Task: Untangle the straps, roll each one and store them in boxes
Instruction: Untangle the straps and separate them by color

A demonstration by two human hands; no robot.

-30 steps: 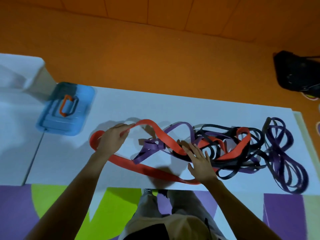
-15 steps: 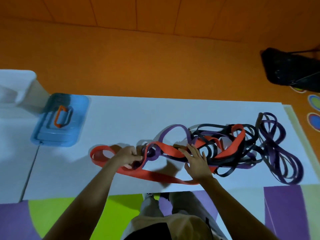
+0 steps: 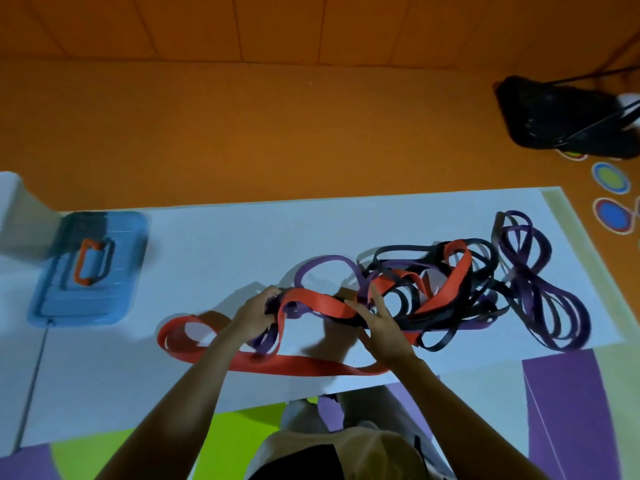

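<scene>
Left hand [image 3: 254,315] has shifted right, curled around the straps [image 3: 450,282]

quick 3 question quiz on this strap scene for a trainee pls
1. True or false: the blue box sits to the right of the tangle.
2. Which strap loops nearest the table's near edge? A red, B black, C purple.
3. Which hand curls its fingers round part of the tangle?
Key: 1 false, it is to the left; 2 A, the red strap; 3 the left hand.
</scene>
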